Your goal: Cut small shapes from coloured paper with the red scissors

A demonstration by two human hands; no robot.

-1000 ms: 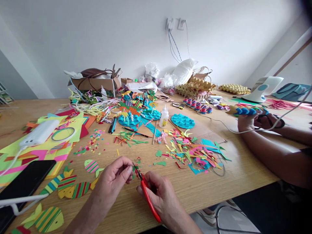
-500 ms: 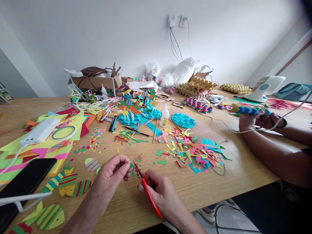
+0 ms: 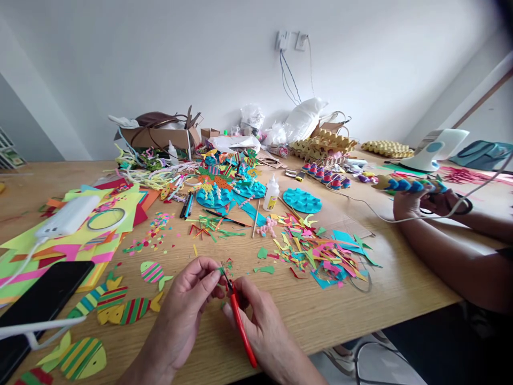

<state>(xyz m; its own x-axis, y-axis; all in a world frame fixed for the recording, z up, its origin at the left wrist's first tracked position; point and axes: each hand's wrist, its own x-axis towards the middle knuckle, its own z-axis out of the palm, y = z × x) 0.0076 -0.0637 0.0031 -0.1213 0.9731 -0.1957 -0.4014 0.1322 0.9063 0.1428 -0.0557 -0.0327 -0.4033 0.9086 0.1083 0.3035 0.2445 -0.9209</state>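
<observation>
My right hand [image 3: 256, 315] grips small red-handled scissors [image 3: 239, 323], their blades pointing up toward a tiny green paper scrap [image 3: 222, 271]. My left hand [image 3: 188, 297] pinches that scrap between thumb and fingertips, right at the blade tips. Both hands hover low over the wooden table [image 3: 320, 315] near its front edge. Striped paper fish [image 3: 124, 310] lie just left of my left hand.
A heap of coloured paper offcuts [image 3: 320, 254] lies to the right. A black phone [image 3: 38, 299], a white power bank [image 3: 68, 216] on bright sheets, a glue bottle [image 3: 271, 192] and blue craft pieces [image 3: 301, 199] fill the table. Another person's hands [image 3: 425, 203] hold a blue-studded object at right.
My two hands have drawn closer together and the scissor blades have swung more upright, meeting the scrap in my left fingers. The view has tilted slightly.
</observation>
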